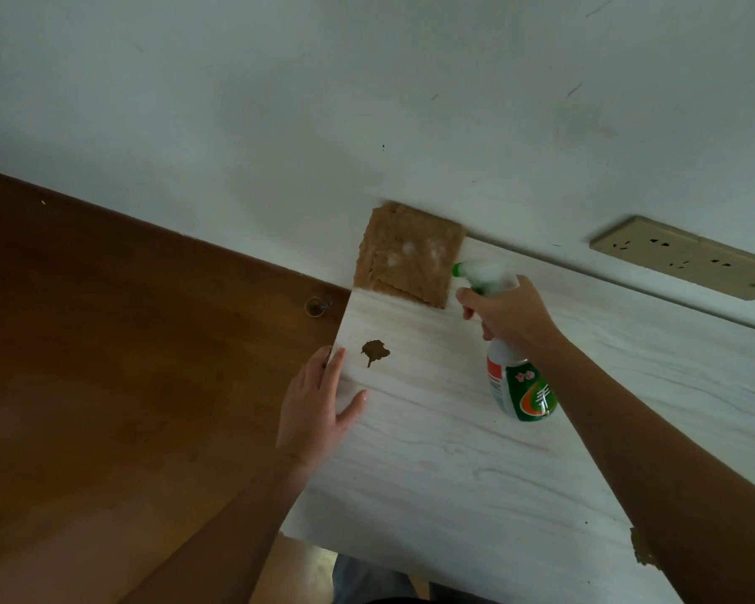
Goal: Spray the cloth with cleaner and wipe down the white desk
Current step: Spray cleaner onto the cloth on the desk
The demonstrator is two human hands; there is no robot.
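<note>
Brown cloth (pixel 408 255) at worktop (pixel 476 451) far left corner: soft, light; pinch edge. Right hand (pixel 504 309) grips bottle (pixel 515 377); left hand (pixel 319 403) flat, released, at left edge.

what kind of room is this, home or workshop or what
Probably a room in a home, such as a bedroom or study: a white wood-grain desk stands against a painted wall with a wall socket strip, over a brown wooden floor.

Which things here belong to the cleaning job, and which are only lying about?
Job: spray bottle in right hand; brown cloth; white desk; brown stain; left hand on desk edge.
Lying about: wall socket strip; wooden floor.
</note>
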